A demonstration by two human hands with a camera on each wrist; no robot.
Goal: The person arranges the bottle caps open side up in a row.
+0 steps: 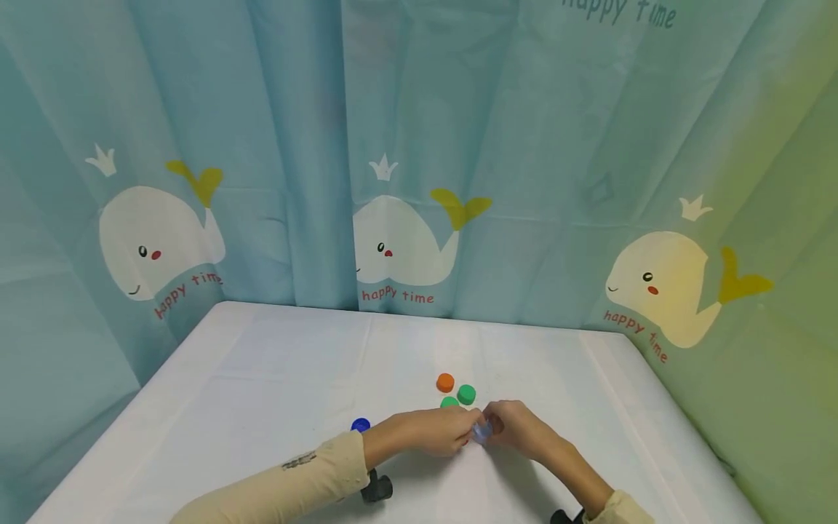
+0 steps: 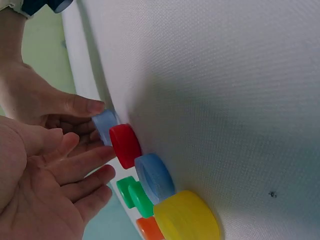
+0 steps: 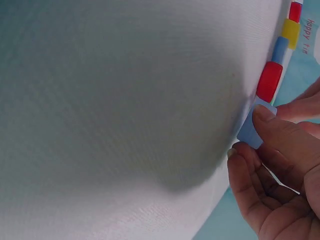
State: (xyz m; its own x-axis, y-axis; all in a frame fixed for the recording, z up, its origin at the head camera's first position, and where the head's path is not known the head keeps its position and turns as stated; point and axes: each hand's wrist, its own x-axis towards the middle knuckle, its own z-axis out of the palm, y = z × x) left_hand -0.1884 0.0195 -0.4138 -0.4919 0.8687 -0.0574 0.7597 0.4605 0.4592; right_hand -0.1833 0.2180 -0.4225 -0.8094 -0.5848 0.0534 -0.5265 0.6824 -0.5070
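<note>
My right hand point(image 1: 520, 429) pinches a light blue bottle cap point(image 3: 250, 131) between thumb and fingers, low over the white table. Right beside it is my left hand point(image 1: 439, 431), fingers loosely extended and an index fingertip at the cap's edge. A red cap point(image 2: 126, 146) stands against the pinched one in the left wrist view. From there a row runs on with a second light blue cap point(image 2: 155, 176) and a larger yellow cap point(image 2: 187, 217). In the head view my left hand hides most of this row.
Beyond the hands lie an orange cap point(image 1: 445, 382) and two green caps point(image 1: 467, 394). A dark blue cap point(image 1: 361, 424) sits by my left sleeve point(image 1: 294, 473). Another red cap point(image 3: 295, 12) is at the row's far end. A whale-print curtain point(image 1: 419, 145) hangs behind the table point(image 1: 262, 407).
</note>
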